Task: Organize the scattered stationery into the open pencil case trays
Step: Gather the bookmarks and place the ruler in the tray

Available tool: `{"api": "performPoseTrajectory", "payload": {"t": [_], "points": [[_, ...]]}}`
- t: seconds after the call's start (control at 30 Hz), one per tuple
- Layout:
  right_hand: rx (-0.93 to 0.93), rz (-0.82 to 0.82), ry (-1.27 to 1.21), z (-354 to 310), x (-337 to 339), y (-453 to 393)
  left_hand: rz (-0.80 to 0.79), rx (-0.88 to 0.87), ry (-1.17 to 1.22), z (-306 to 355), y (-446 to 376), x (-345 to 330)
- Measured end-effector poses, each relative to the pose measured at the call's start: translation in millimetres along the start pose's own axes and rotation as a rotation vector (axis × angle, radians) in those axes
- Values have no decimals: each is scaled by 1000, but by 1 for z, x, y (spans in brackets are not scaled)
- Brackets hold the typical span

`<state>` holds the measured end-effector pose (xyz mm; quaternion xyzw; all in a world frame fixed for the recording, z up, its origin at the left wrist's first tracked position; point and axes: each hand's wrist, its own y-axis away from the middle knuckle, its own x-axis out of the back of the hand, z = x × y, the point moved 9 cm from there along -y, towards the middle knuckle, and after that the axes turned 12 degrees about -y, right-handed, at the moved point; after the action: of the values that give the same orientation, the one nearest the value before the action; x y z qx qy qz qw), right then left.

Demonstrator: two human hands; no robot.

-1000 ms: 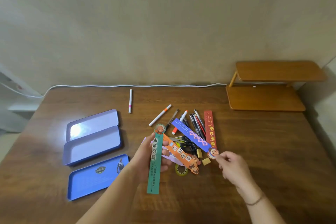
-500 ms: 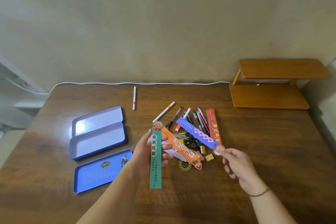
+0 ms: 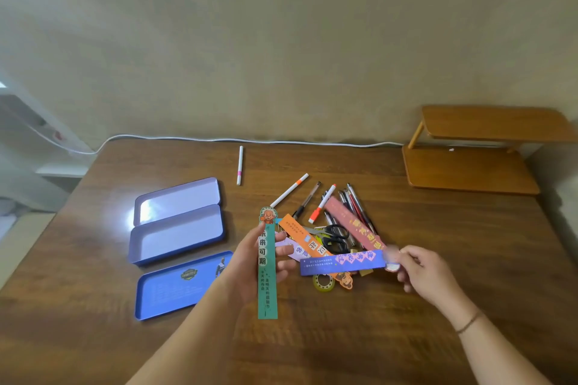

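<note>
My left hand (image 3: 250, 262) grips a long green bookmark (image 3: 267, 278) upright above the table. My right hand (image 3: 425, 272) pinches the round end of a blue-purple bookmark (image 3: 342, 262), which is lifted and lies level across the pile. Beneath it sit an orange bookmark (image 3: 308, 241), a pale purple bookmark (image 3: 289, 248), a red bookmark (image 3: 353, 222), black scissors (image 3: 336, 236), several pens (image 3: 356, 203) and a tape roll (image 3: 323, 283). The open purple pencil case (image 3: 178, 222) and a blue tray (image 3: 178, 286) lie to the left.
A white marker with a pink band (image 3: 240, 165) lies alone near the back. Another white marker with an orange band (image 3: 289, 190) rests at the pile's edge. A wooden two-tier stand (image 3: 469, 162) fills the back right corner. A white cable (image 3: 250, 141) runs along the wall.
My right hand has pulled the blue-purple bookmark out of the pile and swung it from a diagonal to level, toward my left hand. The green bookmark stays held in my left hand.
</note>
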<state>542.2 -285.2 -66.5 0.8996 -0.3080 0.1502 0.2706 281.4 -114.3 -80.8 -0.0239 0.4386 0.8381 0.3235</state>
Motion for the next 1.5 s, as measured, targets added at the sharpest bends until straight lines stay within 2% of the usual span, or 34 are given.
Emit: {"api": "performPoseTrajectory", "payload": {"t": [0.13,0.23,0.33,0.47,0.63,0.77,0.87,1.0,1.1,1.23,1.4,1.5], "points": [[93,50,435,-14,5,10,14,-14,-10,2,2,6],[209,75,374,-30,11,13,-1,-11,-6,1,5,4],[324,-30,206,-53,6,17,5,-39,-20,4,4,2],[453,-135,344,-102,-19,16,-102,-45,-60,1,8,-23],[592,-120,631,-159,-72,15,-342,42,-127,-18,23,-62],[655,-55,768,-168,-96,9,-348,38,-169,-25,24,-58],[531,30,624,-154,-80,3,-269,17,-213,-25,22,-46],[81,254,385,-62,-21,1,-163,-12,-198,-21,22,-26],[-207,238,326,8,-8,13,-128,-23,-178,-23,21,-15],[-277,193,254,32,-19,16,-91,-2,-167,-26,18,-13],[-270,175,-61,32,-35,11,-115,34,-125,-32,16,-18],[-268,169,-138,34,-37,11,-106,29,-144,-33,18,-16]]}}
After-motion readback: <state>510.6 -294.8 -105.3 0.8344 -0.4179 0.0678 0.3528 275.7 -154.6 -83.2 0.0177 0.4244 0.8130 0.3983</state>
